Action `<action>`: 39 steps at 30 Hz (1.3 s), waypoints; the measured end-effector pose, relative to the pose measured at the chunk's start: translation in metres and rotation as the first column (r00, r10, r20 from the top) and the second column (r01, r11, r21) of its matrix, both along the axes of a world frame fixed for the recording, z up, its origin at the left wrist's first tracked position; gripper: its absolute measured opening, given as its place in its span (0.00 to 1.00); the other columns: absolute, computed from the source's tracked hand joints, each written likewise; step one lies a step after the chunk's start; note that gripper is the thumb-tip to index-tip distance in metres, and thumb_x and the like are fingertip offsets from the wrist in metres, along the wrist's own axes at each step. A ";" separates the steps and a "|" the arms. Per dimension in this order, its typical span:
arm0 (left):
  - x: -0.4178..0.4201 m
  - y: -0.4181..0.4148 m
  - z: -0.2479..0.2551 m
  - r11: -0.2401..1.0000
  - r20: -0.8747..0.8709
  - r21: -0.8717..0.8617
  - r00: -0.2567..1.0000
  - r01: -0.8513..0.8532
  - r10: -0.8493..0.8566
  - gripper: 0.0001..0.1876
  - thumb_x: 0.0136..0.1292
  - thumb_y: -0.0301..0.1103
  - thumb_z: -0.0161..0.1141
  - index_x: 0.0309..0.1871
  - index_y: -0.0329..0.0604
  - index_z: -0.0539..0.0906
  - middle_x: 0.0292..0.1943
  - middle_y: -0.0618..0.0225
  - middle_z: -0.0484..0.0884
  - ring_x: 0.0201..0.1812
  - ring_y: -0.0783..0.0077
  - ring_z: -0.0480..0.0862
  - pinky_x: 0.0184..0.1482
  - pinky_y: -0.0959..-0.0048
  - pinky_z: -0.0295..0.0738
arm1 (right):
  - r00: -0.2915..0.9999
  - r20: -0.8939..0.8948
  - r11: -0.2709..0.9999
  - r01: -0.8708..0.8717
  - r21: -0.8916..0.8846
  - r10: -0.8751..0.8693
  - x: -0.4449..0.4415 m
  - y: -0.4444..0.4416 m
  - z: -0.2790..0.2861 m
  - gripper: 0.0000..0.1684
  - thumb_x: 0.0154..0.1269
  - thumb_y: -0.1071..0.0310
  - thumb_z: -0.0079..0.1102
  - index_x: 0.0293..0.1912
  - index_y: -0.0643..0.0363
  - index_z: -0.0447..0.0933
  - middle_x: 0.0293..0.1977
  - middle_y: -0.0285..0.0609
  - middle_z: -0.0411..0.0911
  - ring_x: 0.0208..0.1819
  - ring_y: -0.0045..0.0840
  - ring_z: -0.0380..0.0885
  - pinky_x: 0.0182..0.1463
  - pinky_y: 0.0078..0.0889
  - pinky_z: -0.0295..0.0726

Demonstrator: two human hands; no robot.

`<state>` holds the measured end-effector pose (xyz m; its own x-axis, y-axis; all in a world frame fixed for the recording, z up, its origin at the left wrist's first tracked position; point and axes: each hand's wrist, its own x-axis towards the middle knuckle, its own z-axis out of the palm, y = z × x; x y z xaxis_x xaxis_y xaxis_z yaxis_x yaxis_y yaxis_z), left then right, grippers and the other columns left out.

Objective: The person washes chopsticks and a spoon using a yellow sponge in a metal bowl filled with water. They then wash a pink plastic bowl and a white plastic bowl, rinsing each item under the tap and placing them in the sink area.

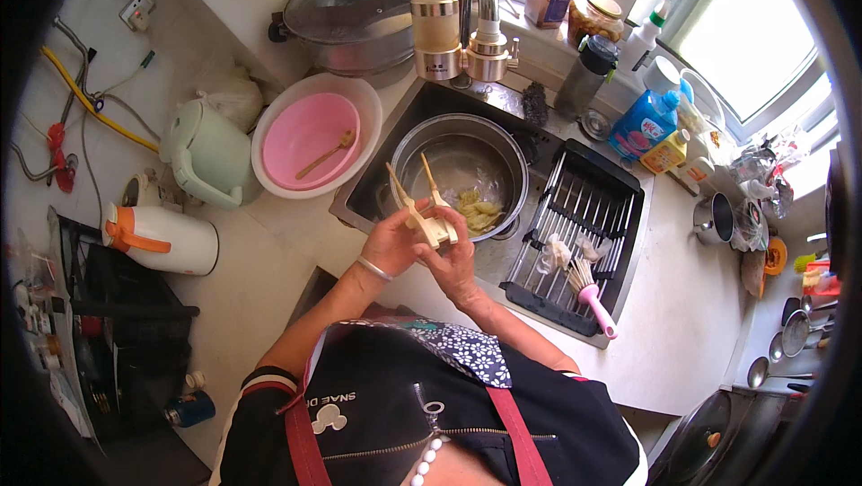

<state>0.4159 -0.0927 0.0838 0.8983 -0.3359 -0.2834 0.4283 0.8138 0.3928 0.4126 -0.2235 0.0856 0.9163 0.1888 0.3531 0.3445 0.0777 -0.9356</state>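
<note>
Both hands hold a cream two-pronged utensil [431,226] with slim brown sticks, much like chopsticks joined by a clip. My left hand [390,243], with a silver bangle at its wrist, grips it from the left side. My right hand [456,253] has its thumb and fingers on the right part. The sticks point away from me over a metal pot [465,123] standing in the sink [367,173]. Clear liquid lies in the pot, and yellow-green leafy vegetable pieces [479,210] gather at its near right side.
Right of the pot, a metal drying rack [572,189] carries a pink-handled brush [592,297]. The faucet [488,48] rises behind. A pink basin [303,129] inside a white one, a green kettle [205,156] and a white jug [168,240] stand left. Bottles [646,119] line the window side.
</note>
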 end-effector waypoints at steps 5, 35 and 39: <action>-0.009 -0.008 -0.004 0.980 -0.025 0.167 0.994 0.107 -0.104 0.17 0.63 0.43 0.46 0.53 0.49 0.69 0.48 0.69 0.74 0.48 0.71 0.74 0.49 0.68 0.68 | 0.961 -0.247 0.992 0.124 -0.030 -0.128 0.006 -0.011 -0.002 0.23 0.51 0.68 0.62 0.47 0.60 0.65 0.35 0.38 0.74 0.33 0.17 0.72 0.38 0.19 0.73; -0.035 -0.018 -0.072 -0.512 -0.205 0.767 0.609 -0.387 -0.766 0.39 0.50 0.57 0.51 0.64 0.52 0.55 0.63 0.59 0.54 0.66 0.54 0.42 0.62 0.48 0.26 | 0.799 0.076 0.776 0.599 -0.196 -0.597 -0.105 -0.083 0.042 0.20 0.49 0.78 0.53 0.46 0.56 0.71 0.35 0.40 0.67 0.26 0.19 0.68 0.29 0.21 0.71; -0.034 -0.016 -0.067 -0.501 -0.204 0.796 0.629 -0.339 -0.750 0.41 0.47 0.58 0.52 0.64 0.52 0.55 0.64 0.62 0.52 0.66 0.55 0.41 0.62 0.49 0.25 | 0.797 -0.156 0.802 0.595 0.043 -0.583 -0.131 -0.086 0.045 0.20 0.55 0.78 0.50 0.49 0.57 0.67 0.31 0.38 0.68 0.25 0.15 0.70 0.27 0.16 0.76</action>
